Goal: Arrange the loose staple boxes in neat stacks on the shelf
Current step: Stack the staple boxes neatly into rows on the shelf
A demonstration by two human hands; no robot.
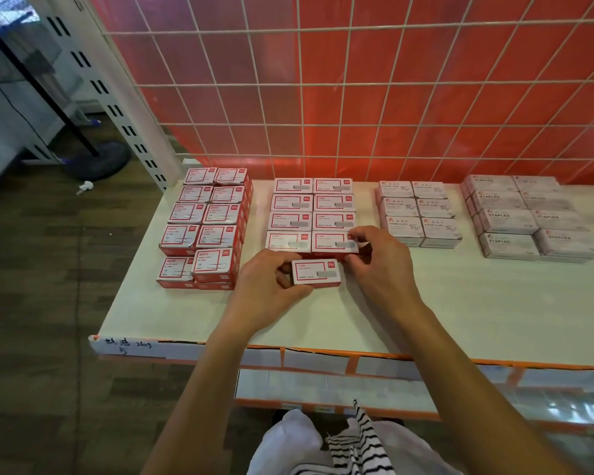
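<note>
A loose red-and-white staple box [315, 273] lies on the white shelf [460, 313], just in front of a two-column block of matching staple boxes [312, 214]. My left hand [266, 293] grips the loose box at its left end, thumb below and fingers curled over its top left corner. My right hand [378, 262] is at the box's right end, and its fingers also curl round the front right box of the block [333, 242].
Stacked red paper clip boxes [204, 228] fill the shelf's left end. Pale pink paper clip boxes [417, 214] and staples boxes [525, 217] stand to the right. A red wall with a white wire grid [357, 97] rises behind. The shelf's orange front edge [323, 351] is near me.
</note>
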